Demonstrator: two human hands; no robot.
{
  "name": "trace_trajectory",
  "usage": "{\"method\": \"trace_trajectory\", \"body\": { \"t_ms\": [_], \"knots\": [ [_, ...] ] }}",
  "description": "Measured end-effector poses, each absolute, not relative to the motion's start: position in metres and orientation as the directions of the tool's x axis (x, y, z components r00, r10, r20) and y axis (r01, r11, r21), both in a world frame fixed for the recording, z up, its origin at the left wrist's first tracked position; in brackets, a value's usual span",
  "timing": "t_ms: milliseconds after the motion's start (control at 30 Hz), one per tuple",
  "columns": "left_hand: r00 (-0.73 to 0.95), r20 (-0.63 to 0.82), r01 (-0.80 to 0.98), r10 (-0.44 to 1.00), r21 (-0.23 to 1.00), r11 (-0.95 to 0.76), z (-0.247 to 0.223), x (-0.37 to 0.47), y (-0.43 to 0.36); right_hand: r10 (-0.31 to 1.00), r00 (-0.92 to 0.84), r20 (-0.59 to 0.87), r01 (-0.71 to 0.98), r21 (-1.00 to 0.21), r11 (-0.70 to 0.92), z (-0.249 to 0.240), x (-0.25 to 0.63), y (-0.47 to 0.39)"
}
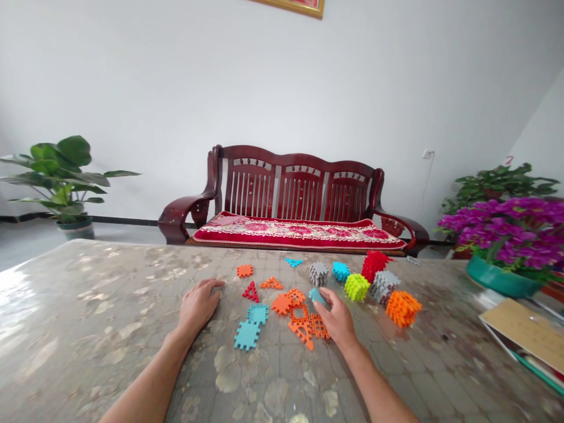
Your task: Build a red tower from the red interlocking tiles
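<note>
My right hand (335,316) holds a small blue piece (316,296) between thumb and fingers, just right of several orange pieces (299,314). My left hand (200,302) rests on the table (132,329) with its fingers apart and nothing in it. Two teal square pieces (247,335) lie between the hands. Above them are a red triangle (251,292), an orange triangle (272,283) and an orange rectangle (245,270). A blue triangle (294,262) lies farther back.
Stacks stand at the right: grey (318,274), blue (341,271), lime (356,286), red (374,265), a second grey (385,285) and orange (403,308). Farther right are a flower pot (502,277) and papers (529,332). A wooden bench (299,188) stands behind the table.
</note>
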State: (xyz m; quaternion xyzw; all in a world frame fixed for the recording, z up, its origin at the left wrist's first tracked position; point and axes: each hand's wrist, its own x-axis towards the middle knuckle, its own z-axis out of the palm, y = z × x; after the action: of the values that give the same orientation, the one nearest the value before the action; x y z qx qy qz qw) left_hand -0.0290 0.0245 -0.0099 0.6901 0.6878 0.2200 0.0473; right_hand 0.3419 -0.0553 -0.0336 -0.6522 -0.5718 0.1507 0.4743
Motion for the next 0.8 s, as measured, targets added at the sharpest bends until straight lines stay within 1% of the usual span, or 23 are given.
{"method": "trace_trajectory", "body": {
  "t_ms": [233,300,400,500,567,667,733,800],
  "knots": [
    [-0.036,0.202,0.929,0.979,0.367,-0.041,-0.006,-0.028,0.023,0.882,0.300,0.362,0.557,-0.817,0.146,-0.032,0.344,-0.053],
    [-0.039,0.195,0.926,0.980,0.375,-0.038,-0.006,-0.027,0.023,0.871,0.311,0.381,0.617,-0.778,0.119,-0.031,0.346,-0.054],
    [-0.037,0.209,0.927,0.977,0.372,-0.044,-0.007,-0.027,0.023,0.863,0.310,0.399,0.728,-0.683,0.054,-0.029,0.349,-0.057],
    [-0.034,0.227,0.929,0.973,0.366,-0.053,-0.009,-0.027,0.024,0.863,0.301,0.405,0.779,-0.627,0.022,-0.027,0.349,-0.058],
    [-0.034,0.231,0.928,0.972,0.368,-0.055,-0.010,-0.028,0.024,0.855,0.298,0.424,0.789,-0.614,0.029,-0.024,0.348,-0.059],
    [-0.042,0.227,0.928,0.973,0.371,-0.046,-0.010,-0.027,0.024,0.861,0.244,0.447,0.772,-0.626,0.106,-0.016,0.342,-0.062],
    [-0.045,0.224,0.929,0.974,0.368,-0.041,-0.009,-0.027,0.024,0.871,0.146,0.468,0.763,-0.614,0.202,-0.008,0.335,-0.067],
    [-0.041,0.222,0.930,0.974,0.366,-0.044,-0.008,-0.027,0.023,0.870,0.016,0.493,0.761,-0.571,0.309,0.001,0.324,-0.074]
  ]
}}
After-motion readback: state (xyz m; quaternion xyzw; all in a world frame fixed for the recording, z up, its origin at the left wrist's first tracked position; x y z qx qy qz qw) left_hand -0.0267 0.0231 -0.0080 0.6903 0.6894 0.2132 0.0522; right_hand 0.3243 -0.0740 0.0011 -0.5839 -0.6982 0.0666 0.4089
